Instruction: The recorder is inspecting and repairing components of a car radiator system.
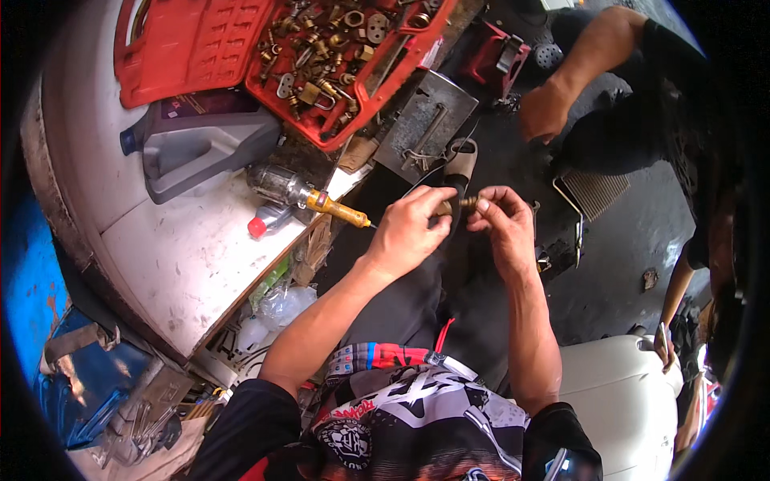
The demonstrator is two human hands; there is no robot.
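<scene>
In front of my body, both hands are raised close together. My right hand point(505, 228) pinches a small ribbed brass fitting point(469, 202) between thumb and fingers. Just left of it, my left hand point(407, 232) is closed on another brass piece point(443, 209), mostly covered by the fingers. A narrow gap seems to lie between the two pieces. Beyond my hands, a red case point(370, 100) lies open, filled with loose brass fittings point(325, 60), nuts and a padlock.
On the white surface point(172, 264) at left are a grey jug point(200, 148), a work lamp with a yellow handle point(337, 210) and a red-capped bottle point(269, 222). A metal tray point(425, 124) stands beyond. Another person's hand point(545, 111) is at upper right. A white container point(618, 401) stands lower right.
</scene>
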